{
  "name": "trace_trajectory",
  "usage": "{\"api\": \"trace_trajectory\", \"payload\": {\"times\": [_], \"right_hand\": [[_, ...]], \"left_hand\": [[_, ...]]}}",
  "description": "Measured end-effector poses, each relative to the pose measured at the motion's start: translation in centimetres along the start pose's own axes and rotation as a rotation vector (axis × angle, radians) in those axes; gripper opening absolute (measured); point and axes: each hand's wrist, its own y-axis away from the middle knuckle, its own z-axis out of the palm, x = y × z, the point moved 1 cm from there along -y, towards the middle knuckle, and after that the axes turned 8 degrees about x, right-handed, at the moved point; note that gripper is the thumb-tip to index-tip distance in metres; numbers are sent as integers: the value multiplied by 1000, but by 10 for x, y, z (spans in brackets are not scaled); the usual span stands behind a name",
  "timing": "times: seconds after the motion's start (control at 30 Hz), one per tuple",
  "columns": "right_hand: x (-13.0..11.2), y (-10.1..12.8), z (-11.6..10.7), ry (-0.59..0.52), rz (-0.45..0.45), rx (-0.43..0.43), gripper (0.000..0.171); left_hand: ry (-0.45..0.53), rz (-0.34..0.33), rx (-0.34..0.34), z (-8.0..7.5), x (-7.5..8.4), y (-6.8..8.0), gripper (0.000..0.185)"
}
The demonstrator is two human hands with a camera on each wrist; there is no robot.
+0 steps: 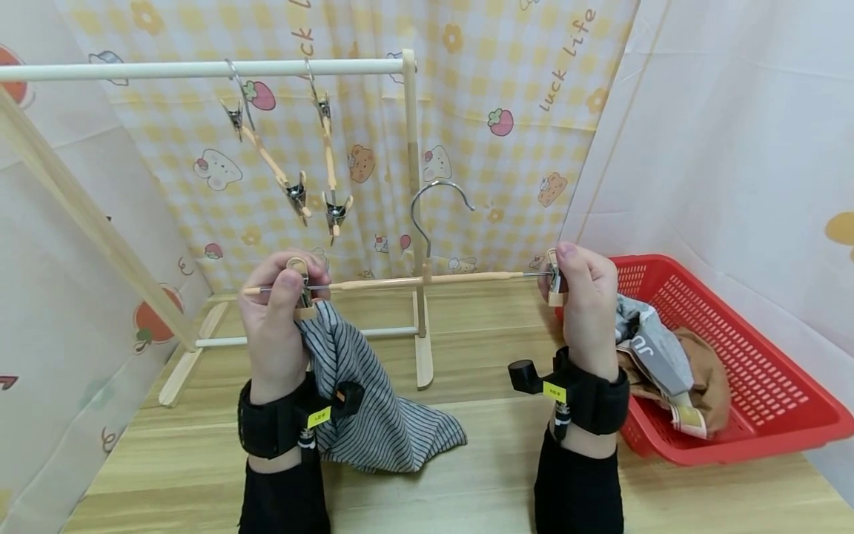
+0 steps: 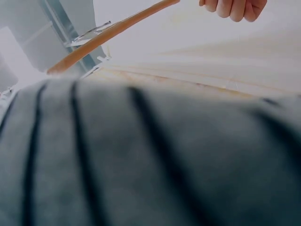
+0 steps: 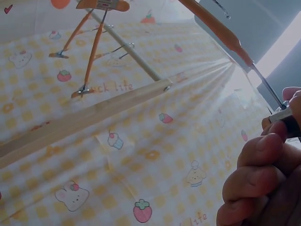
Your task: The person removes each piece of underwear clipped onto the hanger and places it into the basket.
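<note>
Wooden clip hanger (image 1: 427, 280) held level: left hand (image 1: 276, 319) fingers pinch its clip onto striped cloth (image 1: 373, 400), right hand (image 1: 587, 304) fingers pinch the other clip.

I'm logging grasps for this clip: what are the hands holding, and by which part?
Both hold one clip hanger: left hand pinches its left clip, right hand its right clip.
</note>
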Motion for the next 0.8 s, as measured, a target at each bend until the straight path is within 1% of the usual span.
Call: {"api": "trace_trajectory", "payload": {"times": [0.17, 0.27, 0.4, 0.6, 0.8], "right_hand": [[0, 0, 1, -52, -46, 0, 44], [-1, 0, 1, -55, -77, -3, 44], [-1, 0, 2, -54, -105, 1, 46], [0, 0, 1, -50, -112, 9, 45], [1, -1, 1, -49, -110, 6, 44]], "left_hand": [[-3, 35, -21, 0, 1, 0, 27], [-14, 53, -28, 0, 2, 0, 28], [-40, 69, -20, -1, 4, 0, 28], [-100, 93, -29, -3, 7, 1, 28], [-100, 86, -39, -5, 9, 2, 29]]}}
